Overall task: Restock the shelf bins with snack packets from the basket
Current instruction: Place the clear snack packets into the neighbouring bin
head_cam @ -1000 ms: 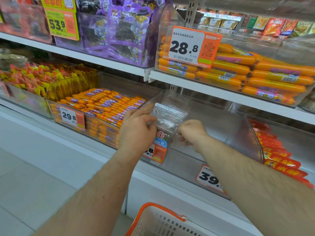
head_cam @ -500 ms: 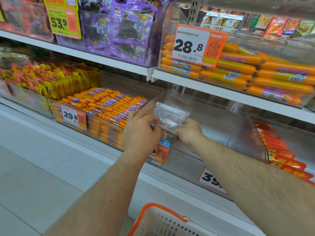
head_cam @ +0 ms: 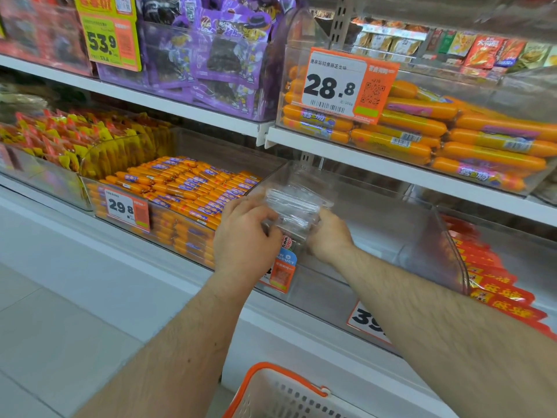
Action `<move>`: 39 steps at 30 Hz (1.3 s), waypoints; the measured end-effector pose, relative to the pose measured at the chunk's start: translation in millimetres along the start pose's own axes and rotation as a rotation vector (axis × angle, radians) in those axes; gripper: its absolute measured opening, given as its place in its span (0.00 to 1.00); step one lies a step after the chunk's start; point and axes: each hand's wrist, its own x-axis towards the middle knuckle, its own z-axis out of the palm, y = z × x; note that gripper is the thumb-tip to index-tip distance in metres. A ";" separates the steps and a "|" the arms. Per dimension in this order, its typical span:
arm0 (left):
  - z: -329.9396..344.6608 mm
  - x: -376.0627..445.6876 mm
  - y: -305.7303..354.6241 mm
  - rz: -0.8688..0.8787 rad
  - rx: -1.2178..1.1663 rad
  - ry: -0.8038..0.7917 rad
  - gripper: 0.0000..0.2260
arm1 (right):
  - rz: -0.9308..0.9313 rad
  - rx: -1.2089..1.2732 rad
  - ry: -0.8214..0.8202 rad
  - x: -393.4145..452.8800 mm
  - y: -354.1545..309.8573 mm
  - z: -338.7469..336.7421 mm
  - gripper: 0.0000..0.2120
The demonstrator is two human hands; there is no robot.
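You see a see-through packet (head_cam: 294,206) with a red spot, a clear bin (head_cam: 422,236), small orange sausages (head_cam: 193,188) with purple labels, purple bags (head_cam: 211,55), a white basket (head_cam: 289,396) with an orange rim.

Brightness: bright, even, white store light.
Shadows: soft and faint; a dim band under the upper shelf (head_cam: 193,107).
Glare: pale reflections on the clear bin (head_cam: 376,212) walls, blurring what lies behind.
Distortion: wide-angle; shelf edges bow and tilt toward the frame borders.
Sharpness: the 28.8 price tag (head_cam: 346,86) reads crisply; far packets at top right are soft.
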 end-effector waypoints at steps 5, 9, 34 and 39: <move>-6.2 -0.6 7.4 -0.051 -0.090 0.004 0.17 | 0.514 0.688 -0.029 -3.1 -10.7 -15.4 0.11; -11.2 -0.7 15.0 -0.222 -0.188 -0.016 0.28 | 0.591 0.940 -0.152 7.1 -20.4 -9.7 0.39; 12.6 9.9 18.6 -0.437 -0.230 0.184 0.24 | 0.467 1.077 0.010 81.3 2.2 4.5 0.36; 14.2 12.6 19.8 -0.433 -0.220 0.195 0.25 | 0.459 1.053 -0.075 81.6 -7.8 8.2 0.40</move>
